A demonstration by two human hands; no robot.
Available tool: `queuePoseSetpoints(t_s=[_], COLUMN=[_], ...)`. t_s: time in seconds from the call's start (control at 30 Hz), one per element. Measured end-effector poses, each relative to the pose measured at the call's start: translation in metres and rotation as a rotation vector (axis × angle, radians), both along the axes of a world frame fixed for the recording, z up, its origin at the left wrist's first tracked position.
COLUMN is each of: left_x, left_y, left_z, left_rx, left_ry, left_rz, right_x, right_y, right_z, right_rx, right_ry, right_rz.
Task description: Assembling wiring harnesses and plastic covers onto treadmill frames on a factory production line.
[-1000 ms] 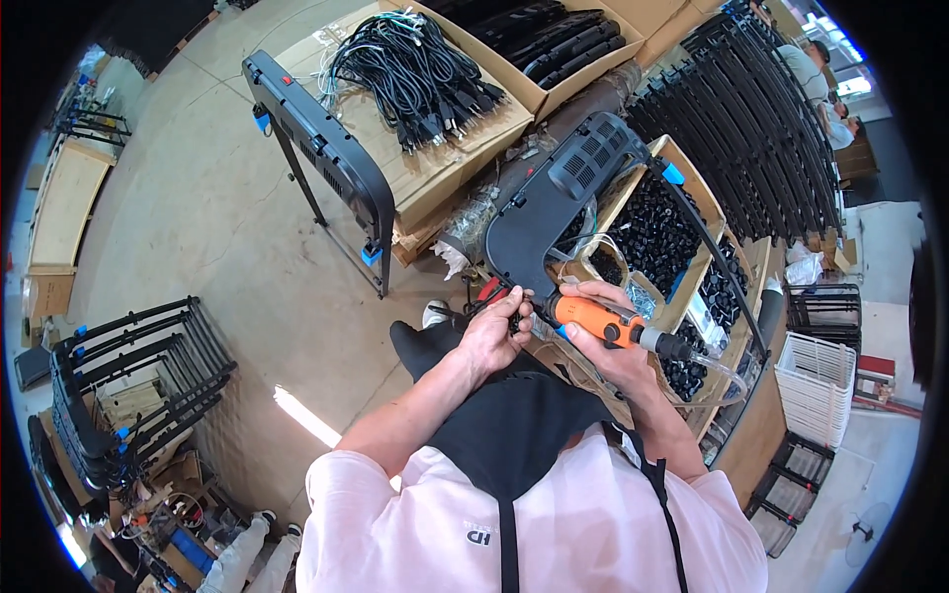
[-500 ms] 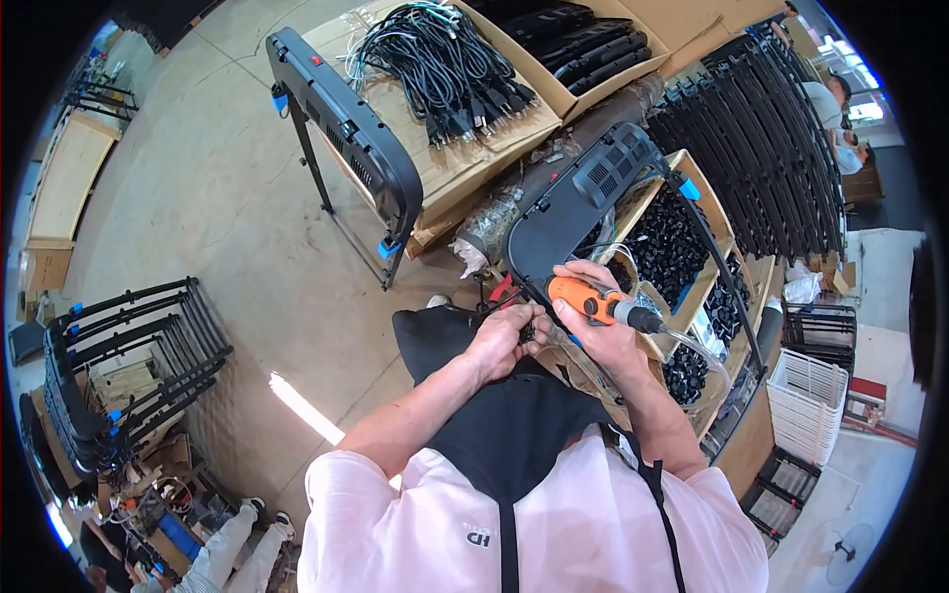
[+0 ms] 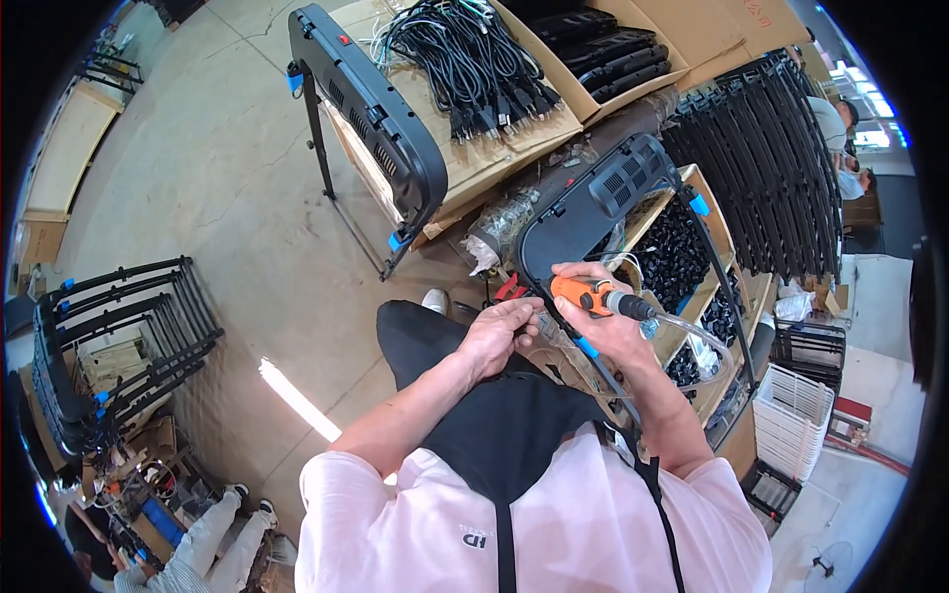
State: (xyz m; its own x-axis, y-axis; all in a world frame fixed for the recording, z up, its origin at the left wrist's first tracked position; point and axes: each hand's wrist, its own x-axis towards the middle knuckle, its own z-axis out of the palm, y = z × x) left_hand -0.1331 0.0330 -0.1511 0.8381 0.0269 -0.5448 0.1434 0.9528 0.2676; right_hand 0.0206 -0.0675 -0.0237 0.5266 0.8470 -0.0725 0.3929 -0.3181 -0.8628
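Note:
My right hand grips an orange pneumatic screwdriver with a clear air hose trailing to the right. Its tip points left toward the lower edge of a black plastic panel with vents that leans in front of me on a thin metal frame. My left hand is closed just left of the tool tip, fingers pinched at the panel's bottom corner; what it holds is hidden. Both hands sit above my black apron.
A second black panel on a stand stands to the left. Cardboard boxes hold black cables and black parts. Stacked black frames fill the right; more racks sit far left. Another person's legs show at lower left.
The view has shifted so the panels and boxes sit lower and further right. My right hand has brought the screwdriver slightly up and closer to the left hand at the panel's edge.

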Motion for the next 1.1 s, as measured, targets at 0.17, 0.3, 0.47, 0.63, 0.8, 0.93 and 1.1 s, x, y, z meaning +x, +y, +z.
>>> queuePoseSetpoints(t_s=[0.17,0.3,0.47,0.63,0.8,0.93,1.1], left_x=[0.005,0.012,0.040,0.058,0.074,0.085,0.099], left_y=[0.006,0.009,0.016,0.027,0.039,0.045,0.045], left_z=[0.006,-0.002,0.004,0.015,0.018,0.009,0.019], left_rx=[-0.021,-0.082,-0.149,-0.286,-0.298,-0.332,-0.366], left_ry=[0.047,0.075,0.118,0.019,-0.002,-0.029,0.001], left_rz=[0.015,0.041,0.079,0.117,0.042,-0.027,-0.029], right_x=[-0.003,-0.007,-0.002,0.004,0.015,0.022,0.030], right_y=[-0.001,-0.004,-0.015,-0.017,-0.017,-0.013,-0.004], right_z=[0.003,0.020,0.027,0.032,0.032,0.038,0.038], right_rx=[-0.038,0.080,0.233,0.231,0.246,0.248,0.218], right_ry=[0.010,0.097,0.227,0.210,0.220,0.293,0.311], right_rz=[0.007,-0.108,-0.157,-0.218,-0.280,-0.329,-0.383])
